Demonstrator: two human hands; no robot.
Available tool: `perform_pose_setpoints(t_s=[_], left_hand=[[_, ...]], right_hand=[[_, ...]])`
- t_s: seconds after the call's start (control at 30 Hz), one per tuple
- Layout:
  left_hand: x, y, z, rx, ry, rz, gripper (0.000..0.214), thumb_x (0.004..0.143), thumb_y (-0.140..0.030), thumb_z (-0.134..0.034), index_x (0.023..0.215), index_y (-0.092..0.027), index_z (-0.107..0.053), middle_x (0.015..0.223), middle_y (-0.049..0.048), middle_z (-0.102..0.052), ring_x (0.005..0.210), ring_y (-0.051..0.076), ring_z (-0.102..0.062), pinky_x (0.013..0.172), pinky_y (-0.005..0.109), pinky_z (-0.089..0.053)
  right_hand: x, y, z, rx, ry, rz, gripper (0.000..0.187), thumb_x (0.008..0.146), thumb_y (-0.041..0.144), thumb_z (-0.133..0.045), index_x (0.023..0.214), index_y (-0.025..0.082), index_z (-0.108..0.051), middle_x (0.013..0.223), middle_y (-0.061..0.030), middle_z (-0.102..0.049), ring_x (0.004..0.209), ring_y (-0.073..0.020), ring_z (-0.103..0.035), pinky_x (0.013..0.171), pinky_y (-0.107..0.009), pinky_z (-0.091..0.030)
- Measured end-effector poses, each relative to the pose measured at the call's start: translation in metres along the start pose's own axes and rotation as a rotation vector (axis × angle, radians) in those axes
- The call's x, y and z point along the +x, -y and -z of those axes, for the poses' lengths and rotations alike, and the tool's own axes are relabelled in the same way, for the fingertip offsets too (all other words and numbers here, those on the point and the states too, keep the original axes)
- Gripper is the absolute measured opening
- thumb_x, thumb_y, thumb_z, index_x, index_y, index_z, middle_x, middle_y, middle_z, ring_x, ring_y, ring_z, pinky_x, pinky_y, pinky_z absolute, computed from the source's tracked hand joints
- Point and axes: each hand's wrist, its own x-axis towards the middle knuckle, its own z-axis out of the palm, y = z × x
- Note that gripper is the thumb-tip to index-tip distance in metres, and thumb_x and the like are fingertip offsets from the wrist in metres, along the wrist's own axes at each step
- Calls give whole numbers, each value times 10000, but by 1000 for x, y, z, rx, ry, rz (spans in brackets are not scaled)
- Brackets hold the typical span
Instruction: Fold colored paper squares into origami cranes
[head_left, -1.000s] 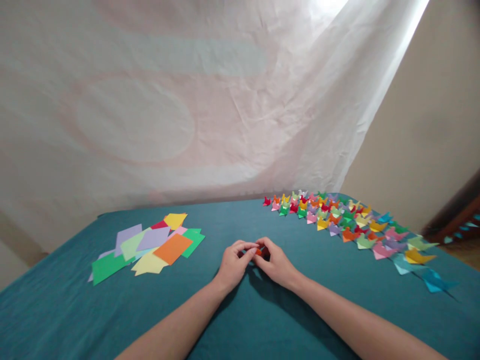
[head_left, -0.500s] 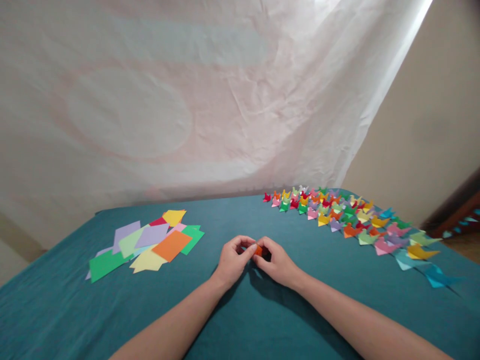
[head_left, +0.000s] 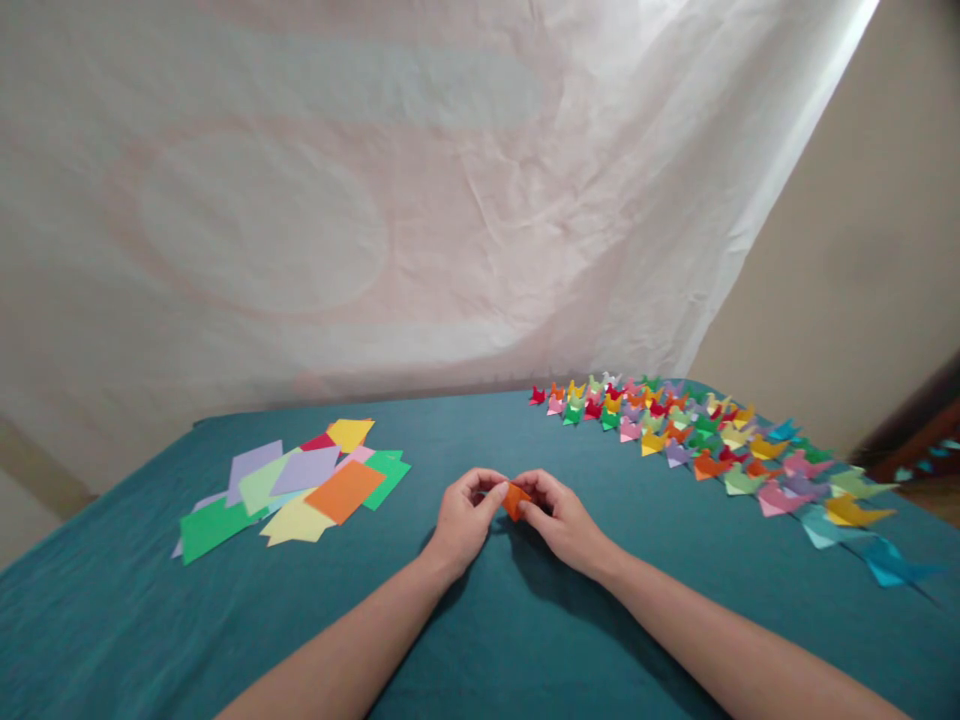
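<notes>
A small piece of folded orange paper (head_left: 514, 501) is held between both hands, just above the middle of the table. My left hand (head_left: 469, 520) pinches its left side between thumb and fingers. On the opposite side, my right hand (head_left: 559, 520) grips it with the thumb in front and the fingers behind. The fingertips hide part of the paper, so its full folded shape cannot be made out.
Loose coloured paper sheets (head_left: 300, 480) lie overlapping on the left of the teal-covered table (head_left: 465, 640). Rows of small folded paper birds (head_left: 709, 463) in many colours stand along the right. A pale cloth (head_left: 420, 220) hangs behind the table's far edge.
My right hand has moved slightly to the right and its fingers have shifted on the folded paper. More of the orange surface now shows between the hands.
</notes>
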Motion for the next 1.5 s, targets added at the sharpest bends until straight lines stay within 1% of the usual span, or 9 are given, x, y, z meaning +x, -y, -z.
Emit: perform_pose_setpoints(t_s=[0.13, 0.33, 0.47, 0.63, 0.83, 0.97, 1.17, 1.37, 1.5], left_hand=[[-1, -3, 0, 14, 23, -8, 169, 793, -300, -602, 849, -142, -623, 817, 40, -639, 751, 146, -585, 704, 241, -463], [-3, -6, 0, 59, 86, -8, 184, 794, -314, -601, 856, -148, -651, 832, 51, -658, 748, 157, -587, 688, 246, -459], [-3, -8, 1, 84, 97, -13, 198, 793, -323, -600, 865, -150, -664, 850, 60, -666, 768, 171, -589, 694, 255, -456], [-3, -8, 2, 90, 113, -22, 198, 801, -332, -590, 852, -150, -647, 846, 56, -659, 769, 169, -586, 705, 255, -456], [-4, -10, 1, 86, 119, -27, 189, 811, -321, -579, 850, -144, -630, 826, 48, -645, 746, 155, -577, 696, 247, -449], [-4, -10, 0, 53, 118, -15, 198, 809, -329, -580, 852, -140, -618, 817, 44, -637, 740, 153, -578, 696, 250, -452], [-4, -7, 0, 41, 135, -16, 191, 810, -329, -577, 853, -146, -610, 830, 41, -632, 751, 150, -570, 708, 249, -448], [-4, -9, -1, 42, 145, -17, 186, 814, -324, -566, 857, -146, -597, 820, 39, -615, 748, 148, -551, 704, 245, -442], [-4, -9, -2, 22, 131, -20, 177, 822, -322, -553, 850, -149, -575, 809, 30, -589, 758, 144, -543, 711, 242, -443]], right_hand=[[0, 2, 0, 13, 11, 10, 102, 826, 203, -497, 915, 171, -536, 769, -1, -580, 671, -125, -514, 631, -252, -413], [-1, -1, 1, 10, 18, -18, 142, 804, 227, -548, 926, 184, -488, 677, 27, -568, 578, -109, -463, 525, -222, -347], [0, -5, 4, 47, 56, -14, 131, 785, 225, -561, 892, 189, -493, 680, 26, -572, 583, -110, -480, 530, -220, -359], [3, -4, 6, 6, 63, 19, 124, 747, 216, -581, 865, 189, -554, 790, 7, -574, 630, -112, -508, 552, -220, -392], [2, -2, 5, -23, 95, -23, 138, 750, 211, -568, 886, 195, -552, 684, 30, -541, 586, -108, -470, 531, -212, -375], [0, -1, 4, -58, 56, 39, 145, 750, 191, -552, 895, 189, -543, 756, 26, -504, 593, -98, -432, 538, -213, -356], [3, -6, 7, -18, 41, 101, 147, 698, 125, -532, 829, 189, -555, 953, -22, -526, 717, -123, -486, 620, -234, -399], [2, -7, 6, -101, -7, 116, 143, 675, 95, -537, 782, 189, -557, 964, -30, -521, 684, -116, -482, 580, -228, -393], [2, -3, 4, -153, -74, 121, 72, 711, 130, -539, 753, 187, -557, 945, -41, -528, 750, -140, -506, 593, -233, -406]])
